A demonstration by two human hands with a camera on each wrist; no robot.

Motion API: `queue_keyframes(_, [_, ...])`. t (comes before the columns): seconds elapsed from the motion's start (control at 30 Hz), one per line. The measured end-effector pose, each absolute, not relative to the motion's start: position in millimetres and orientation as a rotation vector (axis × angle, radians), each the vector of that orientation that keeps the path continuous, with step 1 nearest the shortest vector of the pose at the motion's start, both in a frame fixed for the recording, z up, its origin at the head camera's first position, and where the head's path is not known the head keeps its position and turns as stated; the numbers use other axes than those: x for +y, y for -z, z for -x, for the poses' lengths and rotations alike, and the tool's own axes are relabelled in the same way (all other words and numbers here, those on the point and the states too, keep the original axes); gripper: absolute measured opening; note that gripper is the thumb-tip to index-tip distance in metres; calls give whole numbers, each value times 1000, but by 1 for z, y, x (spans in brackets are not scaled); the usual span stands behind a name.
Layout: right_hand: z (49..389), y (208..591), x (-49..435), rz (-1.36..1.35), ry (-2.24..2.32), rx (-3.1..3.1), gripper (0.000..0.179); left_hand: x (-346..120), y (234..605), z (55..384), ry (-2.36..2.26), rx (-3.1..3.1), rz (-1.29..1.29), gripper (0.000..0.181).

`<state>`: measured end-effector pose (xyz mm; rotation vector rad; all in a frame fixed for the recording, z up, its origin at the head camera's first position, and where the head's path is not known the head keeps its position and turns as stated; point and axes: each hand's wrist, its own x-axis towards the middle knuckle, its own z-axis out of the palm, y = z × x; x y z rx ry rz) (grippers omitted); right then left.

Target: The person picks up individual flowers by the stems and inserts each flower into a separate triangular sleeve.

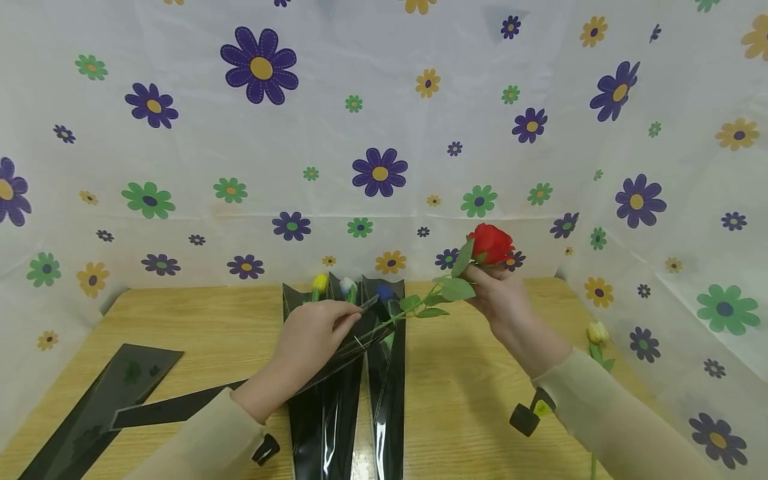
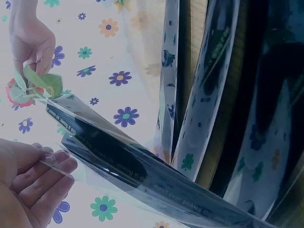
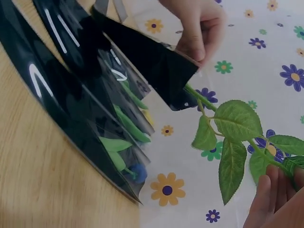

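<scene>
My right hand point(image 1: 501, 297) holds a red artificial rose point(image 1: 492, 243) by the green stem just under its bloom. The stem slants down to the left, and its lower end is inside a black and clear flower sleeve point(image 3: 147, 57). At the mouth of that sleeve, my left hand point(image 1: 318, 333) pinches the clear film edge between thumb and fingers. Green leaves point(image 3: 237, 121) on the stem are still outside the sleeve in the right wrist view. Printed lettering runs along the sleeve's dark band point(image 2: 137, 175) in the left wrist view.
Beneath my hands lie black sleeves point(image 1: 384, 400) holding a yellow tulip point(image 1: 321, 283), a white one point(image 1: 348, 287) and a blue one point(image 1: 385, 291). More black sleeve material point(image 1: 102, 407) lies at the table's left. A pale tulip point(image 1: 597, 333) lies at the right. Flower-printed cloth point(image 1: 336, 127) hangs behind.
</scene>
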<state>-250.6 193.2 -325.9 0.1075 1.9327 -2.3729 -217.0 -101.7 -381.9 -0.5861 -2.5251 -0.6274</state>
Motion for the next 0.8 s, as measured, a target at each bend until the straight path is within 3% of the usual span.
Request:
queue_keyframes(0.1, [248,329,194,-111,2324,1979,11,-101,381,218,614,-2521,593,10])
queue_keyframes(0.37, [239,335,184,-81,2319,1881,15,-97,379,216,625,-2545,600,10])
queue_keyframes(0.8, [234,351,170,-85,2248,1887,36,-94,377,217,593,-2508,619,12])
